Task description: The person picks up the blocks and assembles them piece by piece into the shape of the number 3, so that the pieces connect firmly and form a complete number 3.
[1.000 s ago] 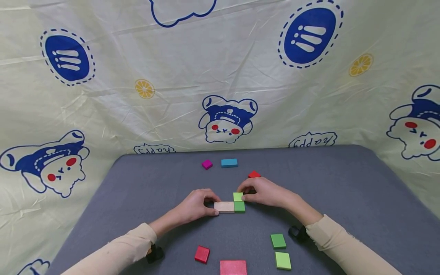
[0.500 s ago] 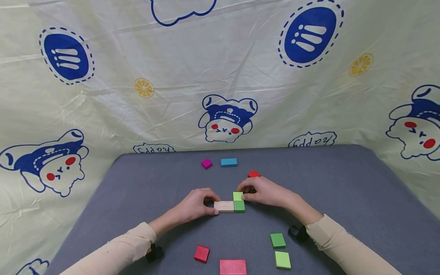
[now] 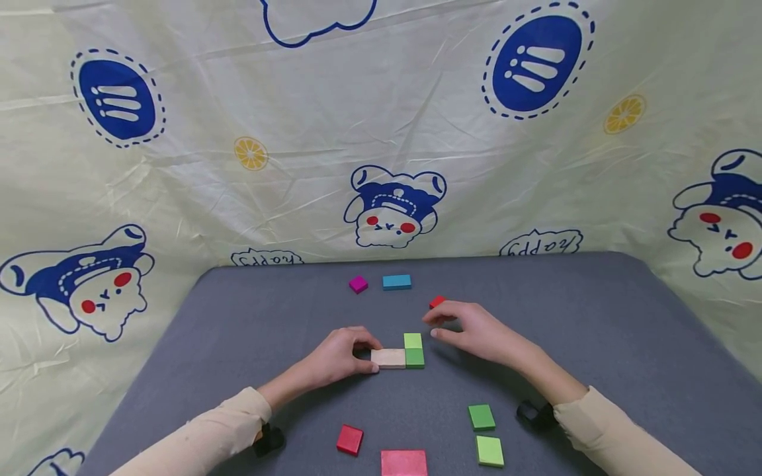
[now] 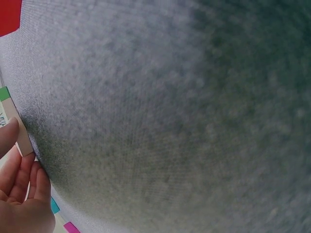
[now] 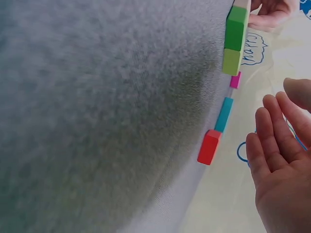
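Fingers [image 3: 445,309] of the right hand [image 3: 478,332] have left the far light-green block [image 3: 413,340].

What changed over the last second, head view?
The right grip let go of the light green block touching the green block's far side and moved right; it is now clear of that block. Unchanged: the left grip holds the left end of the pale block, and these three blocks stay put.
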Demonstrator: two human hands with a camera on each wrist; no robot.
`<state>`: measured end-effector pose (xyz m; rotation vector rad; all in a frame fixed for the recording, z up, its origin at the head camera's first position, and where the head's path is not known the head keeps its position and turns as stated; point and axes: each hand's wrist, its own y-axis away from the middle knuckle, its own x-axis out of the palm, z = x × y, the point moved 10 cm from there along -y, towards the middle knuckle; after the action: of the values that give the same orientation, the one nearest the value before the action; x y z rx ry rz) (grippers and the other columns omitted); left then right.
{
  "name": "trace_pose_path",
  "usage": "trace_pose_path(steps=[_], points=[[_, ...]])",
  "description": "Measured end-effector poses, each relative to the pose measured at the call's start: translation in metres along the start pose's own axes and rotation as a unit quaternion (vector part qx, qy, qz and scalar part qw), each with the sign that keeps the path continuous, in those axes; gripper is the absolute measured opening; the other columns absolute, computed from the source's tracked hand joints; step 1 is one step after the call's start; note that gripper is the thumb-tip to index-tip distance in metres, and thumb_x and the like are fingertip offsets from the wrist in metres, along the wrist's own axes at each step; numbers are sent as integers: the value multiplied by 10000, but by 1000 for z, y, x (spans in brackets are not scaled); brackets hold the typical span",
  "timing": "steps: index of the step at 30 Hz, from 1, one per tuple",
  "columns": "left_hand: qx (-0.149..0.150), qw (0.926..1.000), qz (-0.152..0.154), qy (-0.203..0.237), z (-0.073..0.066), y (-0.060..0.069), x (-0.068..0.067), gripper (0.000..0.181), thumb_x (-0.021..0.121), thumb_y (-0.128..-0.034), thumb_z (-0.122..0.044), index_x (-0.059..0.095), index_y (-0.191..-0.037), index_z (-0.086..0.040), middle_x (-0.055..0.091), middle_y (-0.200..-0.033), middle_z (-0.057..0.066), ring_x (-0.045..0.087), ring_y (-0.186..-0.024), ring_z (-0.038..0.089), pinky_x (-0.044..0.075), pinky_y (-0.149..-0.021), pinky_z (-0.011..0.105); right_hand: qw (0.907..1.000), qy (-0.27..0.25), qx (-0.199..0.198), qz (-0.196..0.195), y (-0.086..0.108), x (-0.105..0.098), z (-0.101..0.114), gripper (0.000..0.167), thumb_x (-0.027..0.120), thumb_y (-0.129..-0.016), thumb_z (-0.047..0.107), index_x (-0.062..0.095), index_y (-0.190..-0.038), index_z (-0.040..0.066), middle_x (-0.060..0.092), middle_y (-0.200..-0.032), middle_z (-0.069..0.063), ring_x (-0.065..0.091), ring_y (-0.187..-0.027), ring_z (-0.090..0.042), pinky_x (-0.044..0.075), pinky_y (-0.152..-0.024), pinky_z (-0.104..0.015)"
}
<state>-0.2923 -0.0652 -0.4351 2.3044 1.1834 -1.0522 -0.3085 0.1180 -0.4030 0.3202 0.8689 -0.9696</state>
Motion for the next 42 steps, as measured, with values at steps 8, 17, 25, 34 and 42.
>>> trace_pose_path(steps=[8,17,25,34,42], points=[[20,10000,-27,-19,0,1,0,240,784,-846,-161,724,-1078,-160,622,-1003,-90,553,-930,107,471,-845,296,9999,-64,-81,-30,21,-9,12,280,704,-925,215,670,-1200,175,651,-1142,49,585,-1051,-160,469,-925,-495],[36,10000,-12,-44,1,1,0,241,785,-845,-165,725,-1079,-163,619,-1000,-93,552,-928,104,471,-842,294,9993,125,-239,257,53,-11,24,275,723,-908,203,673,-1178,181,645,-1116,70,598,-1035,-161,486,-898,-435],[57,10000,16,-20,-2,1,-1,250,787,-843,-157,725,-1086,-153,624,-1004,-81,558,-936,119,475,-850,300,9979,329,-234,510,76,-12,26,259,713,-918,251,673,-1173,226,634,-1123,115,558,-1055,-70,479,-906,-426],[115,9999,-12,-33,-3,1,-2,249,786,-843,-151,725,-1084,-149,627,-1007,-75,560,-936,127,477,-845,304,9953,258,-482,805,100,-3,26,250,697,-926,327,662,-1164,260,611,-1111,134,570,-1023,-89,482,-868,-336],[80,10000,-42,-12,-2,1,-1,246,786,-841,-153,725,-1079,-159,624,-1008,-85,557,-935,115,474,-846,300,9935,-52,-840,764,114,7,25,256,731,-901,239,663,-1147,258,615,-1083,144,580,-981,-77,491,-821,-304]])
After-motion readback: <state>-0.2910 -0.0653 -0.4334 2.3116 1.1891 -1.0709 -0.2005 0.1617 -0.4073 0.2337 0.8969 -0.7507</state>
